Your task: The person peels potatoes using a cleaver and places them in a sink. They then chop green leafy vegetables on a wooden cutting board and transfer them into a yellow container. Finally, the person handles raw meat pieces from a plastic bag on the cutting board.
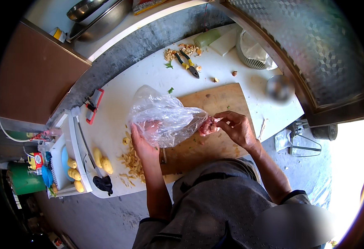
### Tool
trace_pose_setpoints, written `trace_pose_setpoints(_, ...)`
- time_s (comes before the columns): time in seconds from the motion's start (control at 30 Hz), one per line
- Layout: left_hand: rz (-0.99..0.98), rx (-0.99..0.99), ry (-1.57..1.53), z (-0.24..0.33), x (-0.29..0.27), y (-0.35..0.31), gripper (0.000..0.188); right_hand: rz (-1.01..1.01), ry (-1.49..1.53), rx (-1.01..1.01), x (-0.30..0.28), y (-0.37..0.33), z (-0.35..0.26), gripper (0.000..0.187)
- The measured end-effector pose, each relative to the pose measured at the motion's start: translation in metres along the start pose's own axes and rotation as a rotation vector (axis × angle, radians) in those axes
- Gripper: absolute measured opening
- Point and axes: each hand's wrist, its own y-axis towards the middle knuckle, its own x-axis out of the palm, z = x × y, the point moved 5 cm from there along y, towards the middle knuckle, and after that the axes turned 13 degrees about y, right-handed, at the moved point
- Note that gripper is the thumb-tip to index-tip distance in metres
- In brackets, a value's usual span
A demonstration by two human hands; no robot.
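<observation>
My left hand [143, 141] grips the bottom of a clear plastic bag [161, 114], which lies crumpled over the left part of a wooden cutting board [215, 103]. My right hand [236, 128] pinches a pink lump of raw meat [208, 125] at the bag's mouth, just above the board. Part of my left hand's fingers shows through the plastic.
Peeled potatoes [101, 160] and a pile of peelings [133, 162] lie on the white counter [119, 91] to the left. Pliers [188, 64] and chopped bits sit at the back. A wire basket [252, 52], a metal bowl [278, 88] and a red-edged tool [94, 104] stand around.
</observation>
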Motion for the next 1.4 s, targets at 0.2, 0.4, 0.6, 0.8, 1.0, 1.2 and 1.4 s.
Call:
trace_pose_setpoints(0.2, -0.150, -0.170, -0.391, -0.019, 0.001, 0.002, 0.046, 0.009, 0.232, 0.148, 0.019, 0.012, -0.013, 0.050)
trace_pose_setpoints(0.4, -0.145, -0.216, -0.371, -0.023, 0.005, 0.000, 0.046, -0.113, 0.416, 0.238, 0.028, 0.013, -0.004, 0.029)
trace_pose_setpoints(0.6, -0.007, -0.241, -0.207, -0.026, 0.005, 0.004, 0.045, -0.057, 0.487, 0.194, 0.018, 0.022, 0.007, 0.030)
trace_pose_setpoints(0.8, -0.313, -0.055, 0.387, -0.019, 0.055, -0.024, 0.039, -0.210, 0.347, 0.000, 0.025, 0.015, -0.028, 0.014)
trace_pose_setpoints(1.0, -0.572, -0.164, 0.325, -0.029, 0.097, -0.057, 0.033, -0.338, -0.114, -0.355, 0.038, 0.016, -0.075, 0.013)
trace_pose_setpoints(1.2, -0.546, -0.135, 0.414, -0.018, 0.092, -0.043, 0.031, -0.155, -0.200, -0.332, -0.004, 0.029, -0.103, 0.032)
trace_pose_setpoints(1.4, -0.675, -0.085, 0.518, -0.024, 0.090, -0.036, 0.035, -0.534, -0.197, -0.042, 0.027, 0.041, -0.066, 0.025)
